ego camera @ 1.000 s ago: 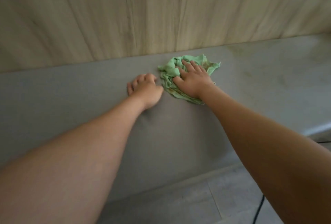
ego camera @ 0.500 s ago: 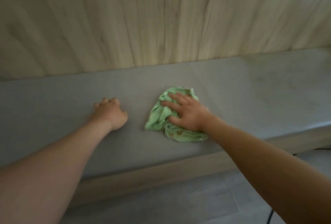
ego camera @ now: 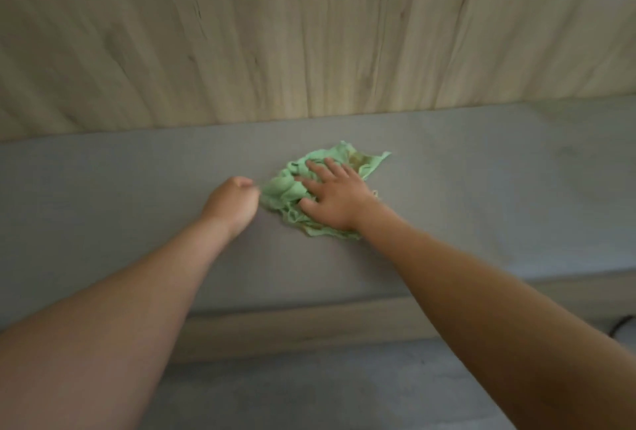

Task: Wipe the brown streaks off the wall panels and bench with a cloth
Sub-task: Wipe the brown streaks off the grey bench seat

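Two hands — left (ego camera: 234, 202) fisted, right (ego camera: 339, 201) flat on cloth (ego camera: 284, 189), mid-bench (ego camera: 103, 189).

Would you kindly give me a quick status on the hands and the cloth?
Right hand flat on green cloth, fingers spread, pressing it to grey bench. Left hand fisted beside cloth, holding nothing. No obstacle visible nearby.

Shows both bare arms stretched forward, the left hand (ego camera: 234, 201) curled into a fist, the right hand (ego camera: 335, 199) flat, palm down, fingers (ego camera: 332, 166) spread.
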The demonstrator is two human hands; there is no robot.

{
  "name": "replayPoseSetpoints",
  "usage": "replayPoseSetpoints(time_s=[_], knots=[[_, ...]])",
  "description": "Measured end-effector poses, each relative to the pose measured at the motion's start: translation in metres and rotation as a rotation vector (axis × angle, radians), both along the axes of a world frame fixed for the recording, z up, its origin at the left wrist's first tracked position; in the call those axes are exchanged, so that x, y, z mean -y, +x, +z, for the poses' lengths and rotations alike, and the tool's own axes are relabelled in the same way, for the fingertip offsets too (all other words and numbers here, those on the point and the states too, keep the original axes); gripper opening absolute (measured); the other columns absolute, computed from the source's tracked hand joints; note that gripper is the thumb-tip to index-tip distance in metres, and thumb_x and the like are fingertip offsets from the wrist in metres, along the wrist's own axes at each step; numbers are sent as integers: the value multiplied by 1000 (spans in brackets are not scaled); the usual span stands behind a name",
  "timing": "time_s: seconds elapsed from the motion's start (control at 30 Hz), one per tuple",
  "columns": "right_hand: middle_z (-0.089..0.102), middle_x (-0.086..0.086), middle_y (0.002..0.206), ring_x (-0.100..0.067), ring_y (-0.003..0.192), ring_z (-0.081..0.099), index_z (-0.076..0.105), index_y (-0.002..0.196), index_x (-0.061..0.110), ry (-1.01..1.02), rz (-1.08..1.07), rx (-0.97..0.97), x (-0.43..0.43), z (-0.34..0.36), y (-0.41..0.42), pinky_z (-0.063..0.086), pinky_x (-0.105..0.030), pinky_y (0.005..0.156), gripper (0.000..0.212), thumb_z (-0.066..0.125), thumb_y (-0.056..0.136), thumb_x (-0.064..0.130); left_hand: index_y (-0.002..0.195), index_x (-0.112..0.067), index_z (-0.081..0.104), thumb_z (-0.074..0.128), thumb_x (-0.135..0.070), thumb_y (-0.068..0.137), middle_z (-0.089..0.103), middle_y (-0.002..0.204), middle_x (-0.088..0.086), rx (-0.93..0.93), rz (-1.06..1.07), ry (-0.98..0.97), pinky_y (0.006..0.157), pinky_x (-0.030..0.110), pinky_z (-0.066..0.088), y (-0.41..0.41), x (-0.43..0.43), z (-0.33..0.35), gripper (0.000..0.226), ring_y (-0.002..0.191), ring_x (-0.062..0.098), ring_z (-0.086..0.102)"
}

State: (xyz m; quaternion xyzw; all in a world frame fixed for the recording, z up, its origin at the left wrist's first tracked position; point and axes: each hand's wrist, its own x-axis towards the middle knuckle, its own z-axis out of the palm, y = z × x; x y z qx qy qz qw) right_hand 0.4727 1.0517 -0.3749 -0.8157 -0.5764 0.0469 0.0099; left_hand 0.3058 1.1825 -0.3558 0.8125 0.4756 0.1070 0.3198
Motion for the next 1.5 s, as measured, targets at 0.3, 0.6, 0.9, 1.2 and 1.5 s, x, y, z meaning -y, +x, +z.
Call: replayPoseSetpoints(time_s=[0.3,0.6,0.9,1.2,1.5], knots=[[22,5,171,-24,159,12,31,158,49,121,221,-11,121,-12,-18,8,-47,129,77,26,88,81,115,-8,67,52,-28,93,68,122,20,-139,-23,175,105,40,45,64,69,13,33,120,41,59],[29,3,169,-24,158,18,35,156,49,253,-329,73,288,-30,113,11,-46,129,78,31,87,86,119,-17,65,51,-30,93,60,132,15,-87,-361,194,109,43,42,230,220,3,32,130,38,47],[13,-3,173,-27,160,4,24,160,46,245,-869,11,368,-26,231,3,-47,129,93,24,81,94,121,-16,62,49,-26,99,52,137,16,-43,-512,337,114,40,36,335,280,-5,28,132,37,42],[0,-11,174,-34,159,-6,12,166,33,125,-910,-42,308,-11,354,-3,-53,128,112,17,74,98,161,-34,10,16,-54,106,-1,172,-3,-505,-505,336,121,68,5,390,259,-18,59,158,30,-3],[-1,-13,173,-34,160,-1,2,167,25,60,-859,-53,246,2,473,3,-49,129,122,21,72,100,162,-36,-6,9,-53,106,-19,171,-4,-548,-548,326,118,72,-5,394,256,-28,61,156,34,-21]])
